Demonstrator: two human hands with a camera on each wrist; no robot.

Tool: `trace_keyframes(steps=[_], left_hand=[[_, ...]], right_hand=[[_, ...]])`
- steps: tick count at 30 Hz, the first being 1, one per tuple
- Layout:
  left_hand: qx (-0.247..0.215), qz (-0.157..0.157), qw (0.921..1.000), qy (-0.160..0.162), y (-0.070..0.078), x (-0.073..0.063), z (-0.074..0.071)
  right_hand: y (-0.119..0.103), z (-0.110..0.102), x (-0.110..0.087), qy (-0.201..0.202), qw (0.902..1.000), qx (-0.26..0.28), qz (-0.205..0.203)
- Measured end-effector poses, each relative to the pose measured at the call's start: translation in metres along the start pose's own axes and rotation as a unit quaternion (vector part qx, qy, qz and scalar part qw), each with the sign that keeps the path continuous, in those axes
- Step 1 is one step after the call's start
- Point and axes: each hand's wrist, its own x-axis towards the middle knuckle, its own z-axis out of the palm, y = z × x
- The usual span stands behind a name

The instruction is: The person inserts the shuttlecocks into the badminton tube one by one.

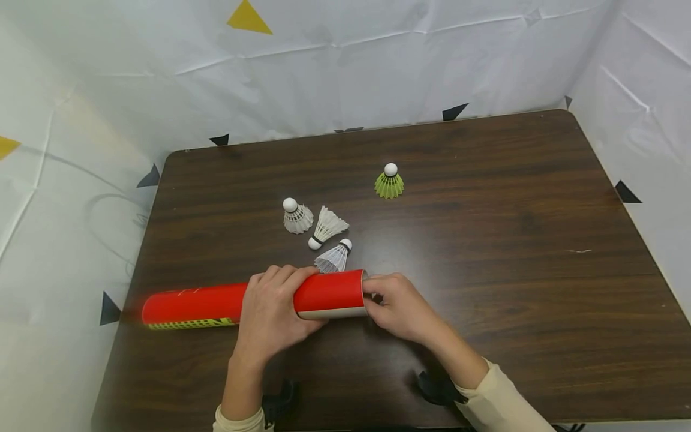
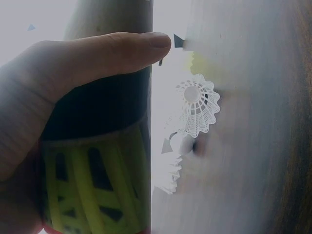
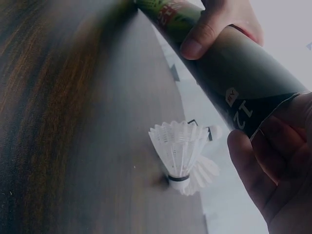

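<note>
The left hand (image 1: 274,307) grips a red tube (image 1: 332,290) around its middle over the near left part of the table (image 1: 513,270), and the right hand (image 1: 399,307) has fingers inside the open end facing the right edge; whether they pinch anything is hidden. Three white shuttlecocks (image 1: 329,224) sit just beyond the tube, a yellow-green shuttlecock (image 1: 389,186) nearer the far edge.

Table (image 1: 513,240): dk brn, wood-grain, rounded far corners; runs under L hand (image 1: 275,309) & R hand (image 1: 399,306). Sm. pale mark (image 1: 580,251) on top, well R of R hand. Sheeting (image 1: 378,78): wht, creased, upright beyond both hands & to either side. Yel. triangle (image 1: 248,18) on same, far beyond L hand. Blk triangle (image 1: 110,309) L of L hand; 2nd blk triangle (image 1: 628,192) well R of R hand.
</note>
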Motion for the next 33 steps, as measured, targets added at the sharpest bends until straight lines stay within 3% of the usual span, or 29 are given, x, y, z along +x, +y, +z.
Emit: trace_keyframes(steps=[14, 23, 33], left_hand=[[-0.001, 0.001, 1.0000, -0.006, 0.001, -0.001, 0.000], [-0.005, -0.004, 0.9999, -0.011, 0.001, -0.002, -0.001], [-0.004, -0.001, 0.9999, -0.009, 0.001, -0.001, 0.000]], right_hand=[[-0.002, -0.006, -0.003, -0.004, 0.9995, 0.013, 0.027], [-0.002, -0.028, -0.007, -0.022, 0.9959, 0.053, 0.070], [0.003, -0.062, 0.008, 0.037, 0.9900, 0.128, 0.046]])
